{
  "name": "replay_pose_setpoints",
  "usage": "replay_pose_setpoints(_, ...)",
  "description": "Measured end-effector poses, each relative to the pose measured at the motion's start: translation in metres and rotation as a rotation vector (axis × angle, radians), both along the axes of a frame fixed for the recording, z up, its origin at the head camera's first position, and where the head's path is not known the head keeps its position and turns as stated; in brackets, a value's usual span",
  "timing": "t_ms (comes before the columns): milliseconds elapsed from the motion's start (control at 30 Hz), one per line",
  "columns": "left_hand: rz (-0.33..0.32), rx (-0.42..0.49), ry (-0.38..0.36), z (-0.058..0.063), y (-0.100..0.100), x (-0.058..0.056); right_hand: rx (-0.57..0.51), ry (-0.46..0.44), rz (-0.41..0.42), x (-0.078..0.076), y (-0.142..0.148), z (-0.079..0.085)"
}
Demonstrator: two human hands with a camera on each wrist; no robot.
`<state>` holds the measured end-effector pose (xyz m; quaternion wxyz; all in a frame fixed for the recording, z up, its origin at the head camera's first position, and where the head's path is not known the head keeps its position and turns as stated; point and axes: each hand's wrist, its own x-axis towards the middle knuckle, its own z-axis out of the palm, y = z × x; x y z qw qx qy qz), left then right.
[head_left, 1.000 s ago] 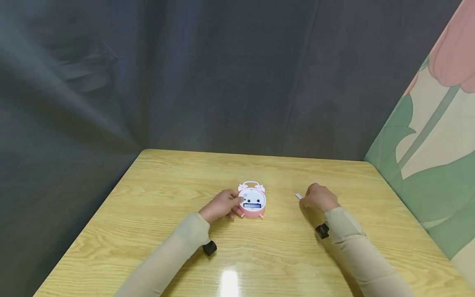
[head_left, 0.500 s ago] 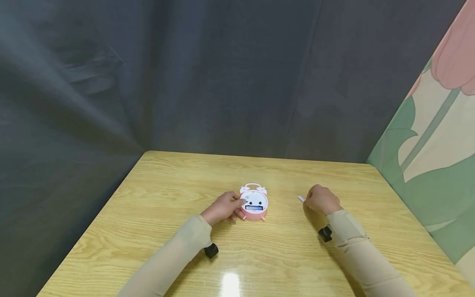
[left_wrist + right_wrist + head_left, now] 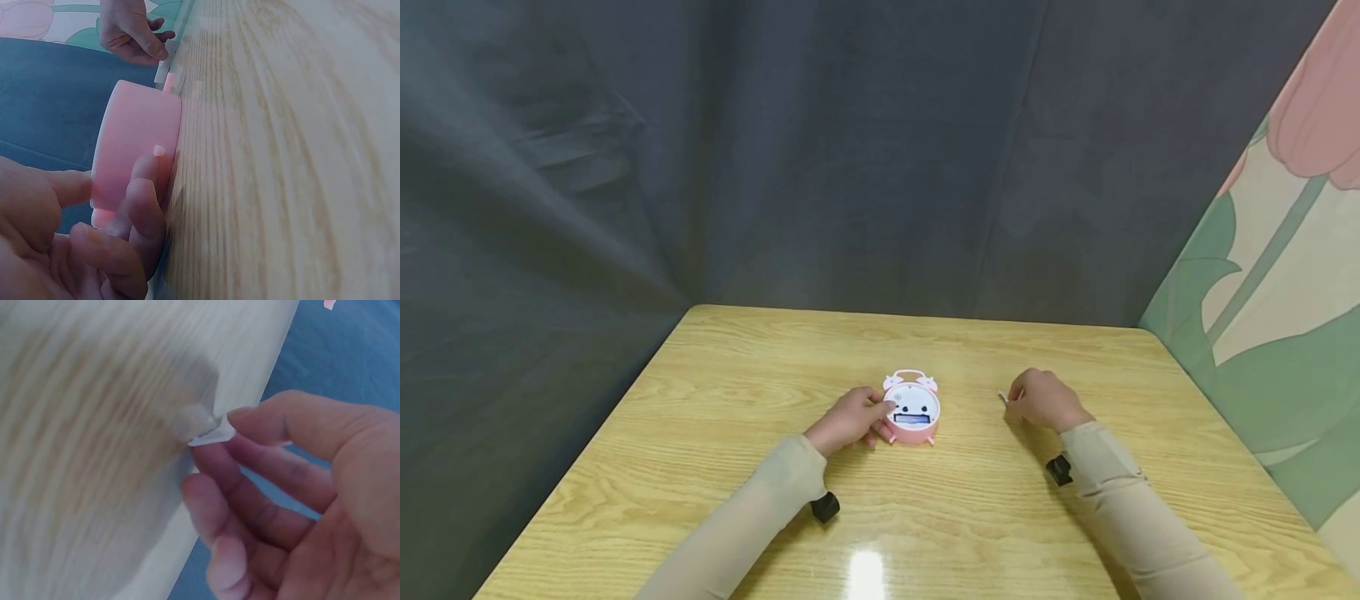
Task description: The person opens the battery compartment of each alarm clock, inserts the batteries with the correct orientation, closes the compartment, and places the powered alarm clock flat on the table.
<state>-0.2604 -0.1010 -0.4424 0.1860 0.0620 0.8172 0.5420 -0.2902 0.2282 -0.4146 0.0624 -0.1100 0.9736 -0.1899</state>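
A pink alarm clock point(image 3: 913, 399) with a white back lies on the table, its back facing up and its long battery slot uncovered. My left hand point(image 3: 850, 417) holds the clock's left side. In the left wrist view, the thumb is on the rim of the clock point(image 3: 134, 137) and the other fingers lie along its pink side. To the right, apart from the clock, my right hand point(image 3: 1045, 400) pinches a small flat white piece point(image 3: 215, 434), which looks like a battery cover, between thumb and fingers, just above the tabletop. The fingers hide part of it.
A wood-grain table point(image 3: 760, 358) lies under both hands. Dark cloth point(image 3: 865, 167) hangs behind and on the left, and a tulip-patterned cloth point(image 3: 1262, 275) borders the right edge. Black wrist cameras are strapped under both sleeves.
The white piece in my right hand has turned from showing its flat face to nearly edge-on. My left hand and the clock stay about where they were.
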Motion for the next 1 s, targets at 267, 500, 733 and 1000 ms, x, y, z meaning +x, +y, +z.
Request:
replay_pose_setpoints(267,-0.007,0.016,0.001,0.002,0.000,0.001,0.043,0.069,0.056,-0.005,-0.001,-0.004)
replay_pose_setpoints(500,-0.007,0.027,-0.005,-0.001,0.000,-0.001,0.088,0.130,0.031,-0.005,-0.004,-0.007)
replay_pose_setpoints(733,-0.005,0.022,-0.007,-0.003,0.000,-0.002,0.061,0.267,0.104,0.003,-0.018,-0.003)
replay_pose_setpoints(1000,0.002,0.030,-0.010,0.001,0.000,0.000,-0.029,0.437,0.294,0.022,-0.060,0.009)
